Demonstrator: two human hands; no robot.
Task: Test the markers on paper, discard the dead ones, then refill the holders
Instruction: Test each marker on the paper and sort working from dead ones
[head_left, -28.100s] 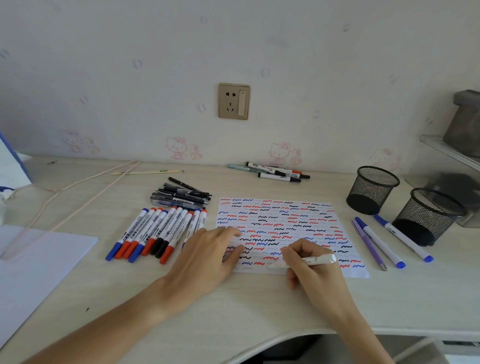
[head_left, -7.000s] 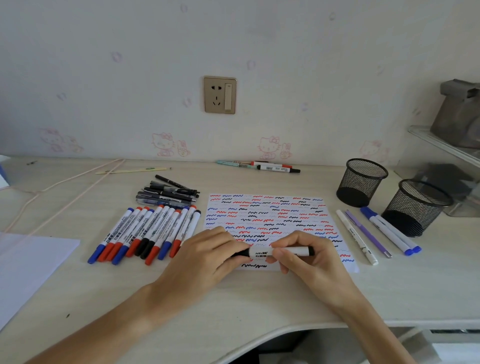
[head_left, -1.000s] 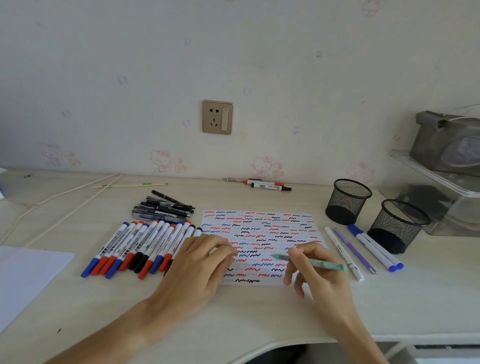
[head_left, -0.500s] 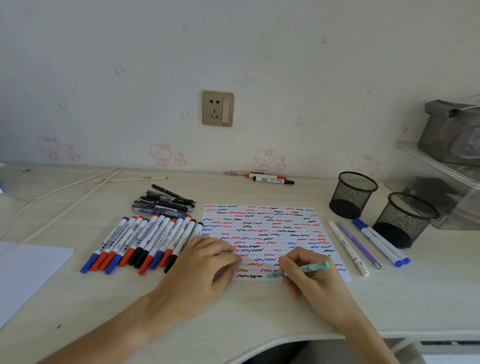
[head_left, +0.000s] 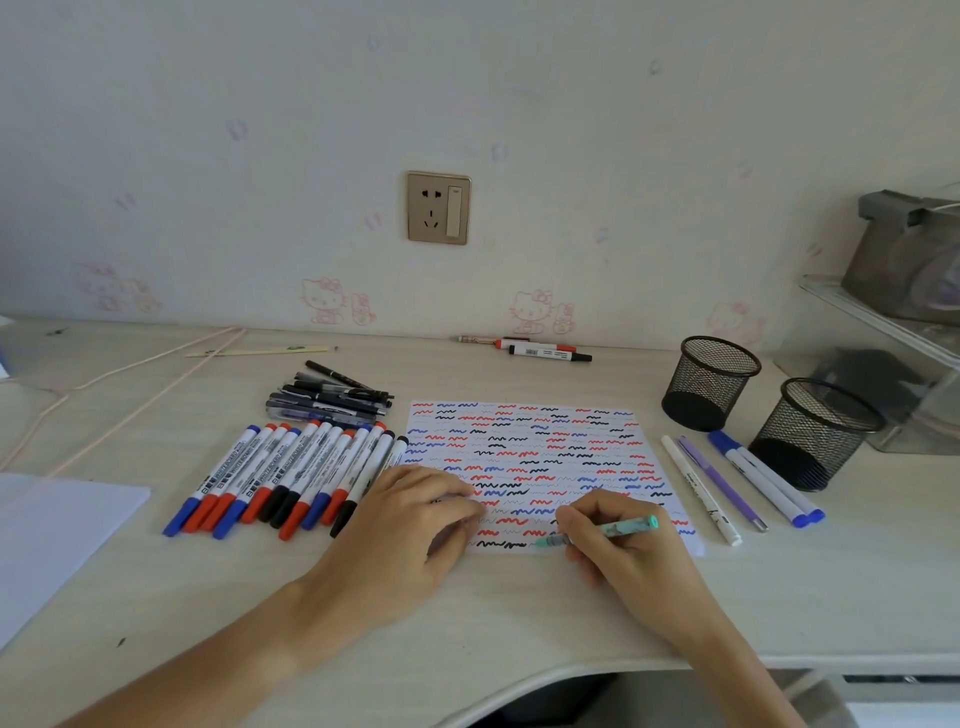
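Observation:
A test paper (head_left: 524, 447) covered in red, blue and black squiggles lies mid-desk. My right hand (head_left: 623, 551) pinches a teal pen (head_left: 618, 529), its tip on the paper's bottom row. My left hand (head_left: 410, 525) rests flat on the paper's lower left corner, fingers loosely bent. A row of several red, blue and black whiteboard markers (head_left: 291, 478) lies left of the paper, with a pile of black pens (head_left: 327, 400) behind it. Two empty black mesh holders (head_left: 709, 382) (head_left: 815, 431) stand at the right.
Several pens (head_left: 737, 483), white, purple and blue-capped, lie between the paper and the holders. Three markers (head_left: 535, 349) lie by the wall. A white sheet (head_left: 47, 525) sits at the left edge, a pink cord (head_left: 130, 379) behind it. Clear trays (head_left: 883, 332) occupy the far right.
My right hand has brought the teal pen down from mid-paper to the bottom row, its tip now on the paper. My left hand has stayed on the paper's corner.

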